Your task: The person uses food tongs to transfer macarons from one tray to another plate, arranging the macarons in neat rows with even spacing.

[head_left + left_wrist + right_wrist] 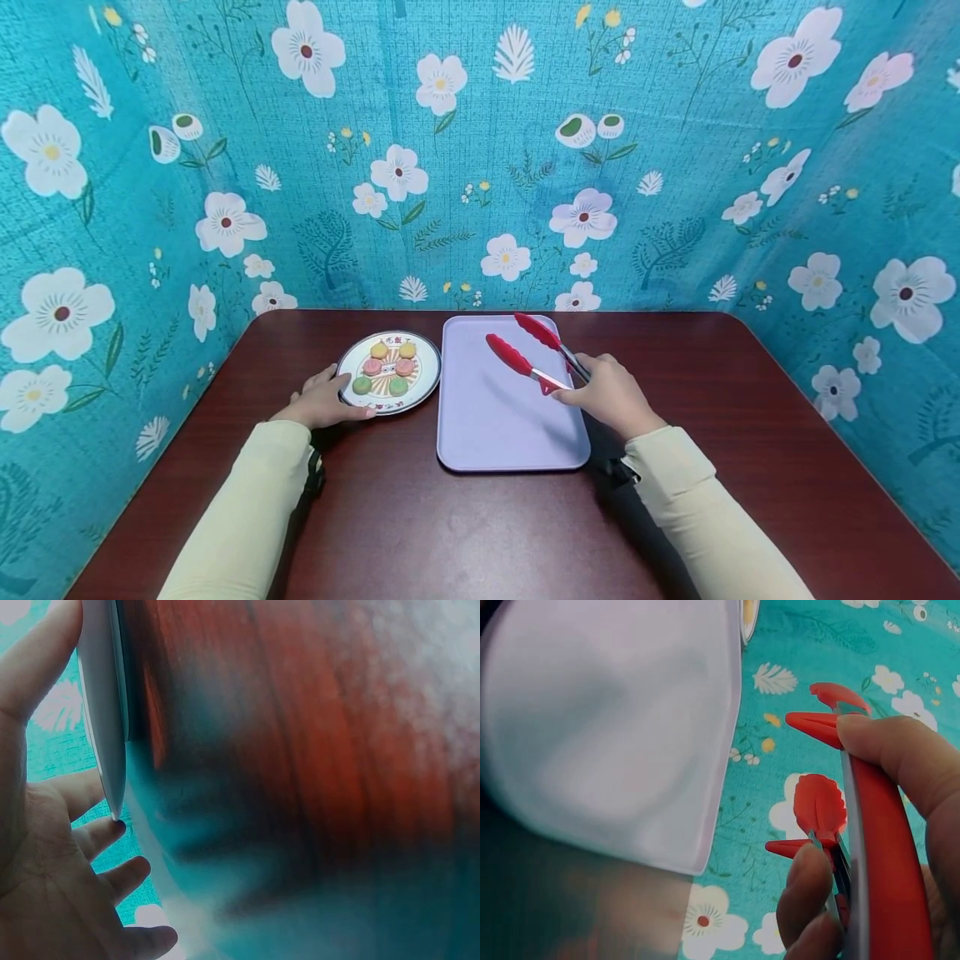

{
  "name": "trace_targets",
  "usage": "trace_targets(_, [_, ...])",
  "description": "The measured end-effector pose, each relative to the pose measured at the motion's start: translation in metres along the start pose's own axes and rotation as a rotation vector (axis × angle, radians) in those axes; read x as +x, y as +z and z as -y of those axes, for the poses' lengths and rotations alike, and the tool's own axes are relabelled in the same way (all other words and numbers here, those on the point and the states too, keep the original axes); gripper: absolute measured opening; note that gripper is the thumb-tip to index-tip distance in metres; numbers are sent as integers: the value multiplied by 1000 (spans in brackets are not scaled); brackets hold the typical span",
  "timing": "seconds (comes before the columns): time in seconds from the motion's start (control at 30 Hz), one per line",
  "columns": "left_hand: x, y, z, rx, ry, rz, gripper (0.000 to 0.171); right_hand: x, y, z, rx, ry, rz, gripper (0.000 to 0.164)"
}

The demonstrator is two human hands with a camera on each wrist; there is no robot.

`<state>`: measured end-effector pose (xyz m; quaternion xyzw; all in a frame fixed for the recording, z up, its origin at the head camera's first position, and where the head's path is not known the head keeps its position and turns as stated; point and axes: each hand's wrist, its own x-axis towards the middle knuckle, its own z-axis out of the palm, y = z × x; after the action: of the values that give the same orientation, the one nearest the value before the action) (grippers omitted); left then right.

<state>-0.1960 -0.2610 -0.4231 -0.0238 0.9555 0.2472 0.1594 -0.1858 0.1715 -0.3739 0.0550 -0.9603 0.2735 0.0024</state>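
A round white plate (429,372) with a dark rim and printed design stands at the left, holding several macarons: two yellow, two pink (405,367) and two green. My left hand (321,400) holds the plate's near left rim between thumb and fingers; in the left wrist view the plate (101,697) shows edge-on. My right hand (611,396) grips a pair of kitchen tongs (536,374) with red tips, above a lilac tray (495,433). The tongs' arms stand apart with nothing between the tips. In the right wrist view, thumb and fingers lie on opposite arms.
The tray lies just right of the plate, nearly touching it. Both rest on a dark reddish-brown table (465,533). A turquoise flowered cloth (465,167) hangs behind the table and along both sides.
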Motion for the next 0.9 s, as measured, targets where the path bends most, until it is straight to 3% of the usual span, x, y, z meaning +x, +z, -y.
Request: trace_targets(0.9, [-2, -2, -2, 11, 7, 7, 109, -7, -11, -41, 58, 118, -17, 91])
